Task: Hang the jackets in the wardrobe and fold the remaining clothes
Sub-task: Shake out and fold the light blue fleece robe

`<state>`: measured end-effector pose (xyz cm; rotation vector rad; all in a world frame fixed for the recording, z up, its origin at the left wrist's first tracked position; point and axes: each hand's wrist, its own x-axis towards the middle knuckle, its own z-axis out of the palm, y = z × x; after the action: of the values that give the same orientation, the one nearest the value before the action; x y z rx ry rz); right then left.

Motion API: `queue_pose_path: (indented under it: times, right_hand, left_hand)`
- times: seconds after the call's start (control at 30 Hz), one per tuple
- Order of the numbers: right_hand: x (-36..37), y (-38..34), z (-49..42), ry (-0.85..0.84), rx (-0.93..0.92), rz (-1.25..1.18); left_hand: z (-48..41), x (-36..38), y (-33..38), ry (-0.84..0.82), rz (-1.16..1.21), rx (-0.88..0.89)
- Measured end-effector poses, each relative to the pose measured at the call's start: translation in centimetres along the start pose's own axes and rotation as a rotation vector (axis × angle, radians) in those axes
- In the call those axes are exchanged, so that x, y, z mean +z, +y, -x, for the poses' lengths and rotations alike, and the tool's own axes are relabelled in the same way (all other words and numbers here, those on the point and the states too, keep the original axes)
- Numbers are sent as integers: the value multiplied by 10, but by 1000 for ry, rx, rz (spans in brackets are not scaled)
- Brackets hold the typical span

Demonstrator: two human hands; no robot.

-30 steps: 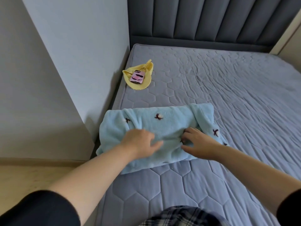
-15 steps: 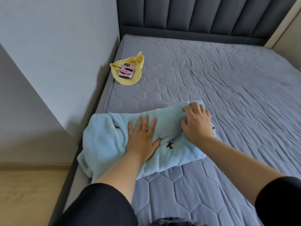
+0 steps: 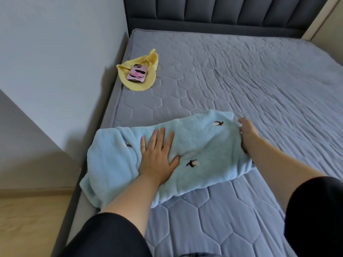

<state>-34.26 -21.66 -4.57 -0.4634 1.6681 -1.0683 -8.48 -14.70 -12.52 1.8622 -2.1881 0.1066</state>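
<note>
A light blue fleece garment (image 3: 204, 145) with small dark bird motifs lies folded into a thick band across the near left part of the bed (image 3: 241, 80). Its left end hangs slightly over the mattress edge. My left hand (image 3: 157, 156) presses flat on the middle of it, fingers straight and spread. At the garment's right edge my right hand (image 3: 247, 133) rests against the fabric; its fingertips are partly hidden at the fold.
A yellow cloth (image 3: 146, 78) with a pink phone (image 3: 137, 74) on it lies near the mattress's far left edge. A dark padded headboard (image 3: 222, 12) stands behind. A white wall (image 3: 55, 52) runs along the left, with wooden floor (image 3: 27, 219) below.
Both hands went from gathering the fabric to pressing it flat. My right hand then slid rightward from the top of the garment to its right edge; the left stayed on the middle.
</note>
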Motion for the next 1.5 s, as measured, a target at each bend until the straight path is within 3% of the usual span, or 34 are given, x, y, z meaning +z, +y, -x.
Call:
queue_pose_path:
  times: [0.13, 0.3, 0.43, 0.47, 0.5, 0.63, 0.73, 0.8, 0.93, 0.97, 1.07, 1.17, 1.27, 1.33, 1.43, 1.5]
  right_hand:
    - [3, -4, -3, 76, -105, 238]
    - [16, -23, -8, -57, -186, 325]
    - [-16, -24, -30, 321, -324, 749]
    - [-24, -21, -35, 332, -290, 762]
    - [-25, -18, -34, 299, -190, 644]
    - [-11, -11, -17, -91, 41, 96]
    - [-13, -11, -7, -251, -35, 282]
    - [-22, -7, -8, -130, -44, 390]
    - [-38, 6, -15, 192, -101, 154]
    - [-37, 8, -11, 190, -81, 96]
    - [-42, 18, -7, -108, 57, -86]
    - [-57, 37, -3, -455, 63, -290]
    - [-69, 49, 5, -624, 0, -212]
    - [-71, 56, 7, -435, -95, -38]
    - [-64, 63, 15, 242, -275, 214]
    - [-48, 62, 27, 408, -331, 323]
  left_hand:
    - [-6, 0, -2, -52, -84, 12]
    - [-7, -2, -3, -83, -102, 22]
    - [-4, -2, -2, -78, -111, 13]
    - [-4, -2, -2, -75, -113, 14]
    - [-4, -1, -2, -72, -112, 14]
    - [-5, -2, -3, -57, -107, 14]
    - [-6, -3, -3, -52, -80, 16]
    - [-6, -4, -2, -44, -71, 25]
    - [-5, -5, -1, -34, -54, 34]
    - [-5, -5, -1, -34, -59, 34]
    - [-8, -3, -3, -54, -77, 32]
    - [-12, -1, -4, -90, -95, 21]
    - [-13, -1, -4, -117, -109, 12]
    - [-12, -2, -3, -128, -131, 10]
    - [-12, -4, 0, -121, -128, 20]
    - [-9, -5, 1, -126, -113, 23]
